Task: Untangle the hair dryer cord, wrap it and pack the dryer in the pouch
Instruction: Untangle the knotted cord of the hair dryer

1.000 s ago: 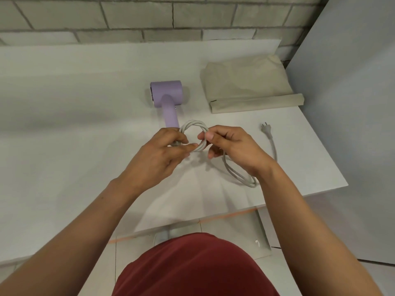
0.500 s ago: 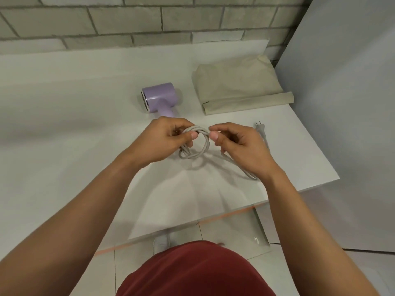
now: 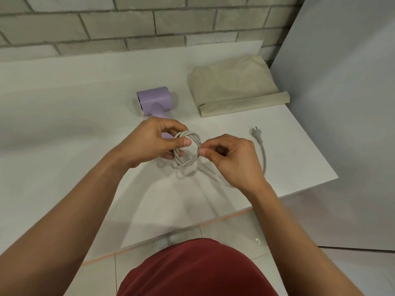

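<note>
Head view shows your left hand (image 3: 149, 144) curled round a small coil of the grey cord (image 3: 186, 164), thumb across the loops, just above the white surface (image 3: 64, 124). Your right hand (image 3: 230, 159) pinches the coil's right side between thumb and forefinger. The purple dryer (image 3: 155, 100) lies just beyond your left hand. The plug (image 3: 255, 133) lies right of your right hand, and the beige pouch (image 3: 230, 88) lies farther back.

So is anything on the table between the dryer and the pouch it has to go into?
Nothing visible. Bare table separates the purple dryer from the beige pouch. The plug lies nearer the person, off that line. The coiled cord is held in the left hand and pinched by the right hand.
</note>
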`<state>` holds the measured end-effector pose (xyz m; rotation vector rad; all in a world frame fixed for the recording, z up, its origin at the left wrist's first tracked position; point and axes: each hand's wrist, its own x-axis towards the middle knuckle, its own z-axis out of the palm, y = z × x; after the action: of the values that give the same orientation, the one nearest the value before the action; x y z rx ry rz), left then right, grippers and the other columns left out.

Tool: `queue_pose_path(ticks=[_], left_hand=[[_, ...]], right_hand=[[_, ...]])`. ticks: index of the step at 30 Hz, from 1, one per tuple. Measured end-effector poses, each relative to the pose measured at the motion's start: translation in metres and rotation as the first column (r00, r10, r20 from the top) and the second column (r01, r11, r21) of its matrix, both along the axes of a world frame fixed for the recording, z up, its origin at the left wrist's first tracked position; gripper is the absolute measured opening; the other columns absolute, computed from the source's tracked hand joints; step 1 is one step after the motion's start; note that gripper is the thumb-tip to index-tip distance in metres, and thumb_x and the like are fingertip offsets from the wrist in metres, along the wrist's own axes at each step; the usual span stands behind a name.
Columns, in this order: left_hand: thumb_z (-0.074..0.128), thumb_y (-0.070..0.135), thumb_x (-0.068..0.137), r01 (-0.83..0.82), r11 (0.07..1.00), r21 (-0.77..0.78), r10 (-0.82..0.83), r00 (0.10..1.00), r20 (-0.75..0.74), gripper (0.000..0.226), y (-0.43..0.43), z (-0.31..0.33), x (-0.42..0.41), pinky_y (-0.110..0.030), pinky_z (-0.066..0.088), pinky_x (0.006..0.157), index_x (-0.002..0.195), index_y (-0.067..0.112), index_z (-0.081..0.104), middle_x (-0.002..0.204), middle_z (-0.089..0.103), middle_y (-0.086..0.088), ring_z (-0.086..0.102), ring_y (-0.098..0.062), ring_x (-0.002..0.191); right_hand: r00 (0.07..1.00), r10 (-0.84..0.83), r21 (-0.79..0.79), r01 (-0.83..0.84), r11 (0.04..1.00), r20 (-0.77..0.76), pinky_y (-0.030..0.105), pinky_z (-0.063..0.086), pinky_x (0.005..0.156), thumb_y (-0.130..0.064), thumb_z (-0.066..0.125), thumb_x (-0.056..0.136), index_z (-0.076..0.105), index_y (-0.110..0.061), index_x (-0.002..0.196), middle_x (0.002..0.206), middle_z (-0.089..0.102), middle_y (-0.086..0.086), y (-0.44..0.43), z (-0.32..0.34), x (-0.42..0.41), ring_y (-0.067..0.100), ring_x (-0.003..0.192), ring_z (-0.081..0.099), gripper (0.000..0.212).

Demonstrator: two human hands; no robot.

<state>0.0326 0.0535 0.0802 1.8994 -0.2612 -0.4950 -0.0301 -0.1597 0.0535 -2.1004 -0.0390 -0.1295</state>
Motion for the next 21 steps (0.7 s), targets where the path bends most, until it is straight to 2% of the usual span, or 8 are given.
queue_pose_path(ticks=[3, 5, 8, 9, 13, 17, 19, 21], left_hand=[[0.081, 0.025, 0.088, 0.115, 0.993, 0.038, -0.114, 0.993, -0.028, 0.019, -0.004, 0.001, -0.001, -0.028, 0.063, 0.071, 0.106, 0.021, 0.077, 0.097, 0.077, -0.001, 0.078, -0.022, 0.082], [0.081, 0.023, 0.087, 0.093, 0.995, 0.040, -0.093, 0.996, -0.007, 0.018, -0.009, 0.001, -0.001, -0.026, 0.062, 0.069, 0.105, 0.020, 0.078, 0.096, 0.078, -0.002, 0.078, -0.022, 0.082], [0.078, 0.023, 0.090, 0.048, 0.999, -0.021, -0.049, 0.999, -0.025, 0.015, -0.013, 0.003, 0.000, -0.026, 0.062, 0.068, 0.104, 0.016, 0.078, 0.096, 0.077, -0.006, 0.078, -0.023, 0.083], [0.074, 0.025, 0.094, 0.043, 0.998, -0.039, -0.045, 0.998, -0.048, 0.014, -0.014, 0.003, 0.001, -0.027, 0.061, 0.069, 0.103, 0.015, 0.078, 0.095, 0.076, -0.009, 0.078, -0.024, 0.084], [0.055, 0.020, 0.106, 0.048, 0.997, -0.059, -0.057, 0.988, -0.145, 0.023, -0.013, 0.003, 0.007, -0.036, 0.064, 0.078, 0.108, 0.010, 0.076, 0.095, 0.076, -0.017, 0.078, -0.024, 0.087], [0.052, 0.012, 0.106, 0.191, 0.980, 0.059, -0.180, 0.971, -0.156, 0.027, -0.009, 0.006, 0.013, -0.025, 0.060, 0.076, 0.105, 0.011, 0.079, 0.099, 0.078, -0.013, 0.075, -0.019, 0.090], [0.051, 0.009, 0.105, 0.232, 0.968, 0.091, -0.215, 0.962, -0.168, 0.028, -0.008, 0.008, 0.015, -0.023, 0.060, 0.078, 0.102, 0.008, 0.079, 0.099, 0.078, -0.012, 0.074, -0.018, 0.090], [0.053, 0.010, 0.104, 0.253, 0.958, 0.137, -0.232, 0.961, -0.153, 0.025, -0.007, 0.010, 0.017, -0.025, 0.061, 0.082, 0.101, 0.008, 0.078, 0.100, 0.078, -0.011, 0.075, -0.019, 0.092]], right_hand=[[0.998, -0.057, 0.105, 0.061, 0.993, -0.041, 0.018, 0.051, 0.068, -0.024, 0.087, 0.084, 0.079, -0.025, 0.089, 0.076, 0.074, -0.011, 0.005, -0.004, 0.004, 0.005, 0.068, 0.066, 0.010], [0.993, -0.115, 0.110, 0.117, 0.987, -0.030, 0.023, 0.055, 0.070, -0.029, 0.087, 0.084, 0.073, -0.027, 0.099, 0.078, 0.073, -0.008, 0.005, -0.004, 0.008, 0.007, 0.070, 0.068, 0.021], [0.997, -0.026, 0.007, 0.026, 1.000, -0.078, 0.035, 0.060, 0.082, -0.036, 0.074, 0.095, 0.068, -0.031, 0.128, 0.102, 0.073, -0.012, 0.000, -0.003, 0.016, 0.009, 0.085, 0.071, 0.033], [0.994, 0.029, -0.020, -0.031, 0.999, -0.107, 0.039, 0.060, 0.085, -0.035, 0.069, 0.098, 0.069, -0.032, 0.130, 0.106, 0.074, -0.014, -0.002, -0.002, 0.019, 0.009, 0.088, 0.072, 0.032], [0.982, 0.104, 0.087, -0.091, 0.992, -0.156, 0.049, 0.063, 0.079, -0.021, 0.070, 0.098, 0.079, -0.028, 0.113, 0.090, 0.077, -0.013, -0.007, 0.003, 0.025, 0.021, 0.085, 0.073, 0.019], [0.987, 0.099, 0.095, -0.087, 0.992, -0.130, 0.049, 0.063, 0.077, -0.018, 0.074, 0.095, 0.080, -0.027, 0.103, 0.084, 0.077, -0.009, -0.009, 0.003, 0.024, 0.022, 0.080, 0.073, 0.013], [0.985, 0.097, 0.122, -0.080, 0.989, -0.142, 0.051, 0.063, 0.077, -0.017, 0.074, 0.095, 0.080, -0.026, 0.104, 0.086, 0.078, -0.007, -0.009, 0.001, 0.023, 0.027, 0.081, 0.073, 0.014], [0.981, 0.104, 0.115, -0.086, 0.990, -0.166, 0.050, 0.062, 0.081, -0.018, 0.073, 0.096, 0.078, -0.027, 0.115, 0.088, 0.076, -0.009, -0.011, -0.001, 0.024, 0.027, 0.081, 0.072, 0.021]])
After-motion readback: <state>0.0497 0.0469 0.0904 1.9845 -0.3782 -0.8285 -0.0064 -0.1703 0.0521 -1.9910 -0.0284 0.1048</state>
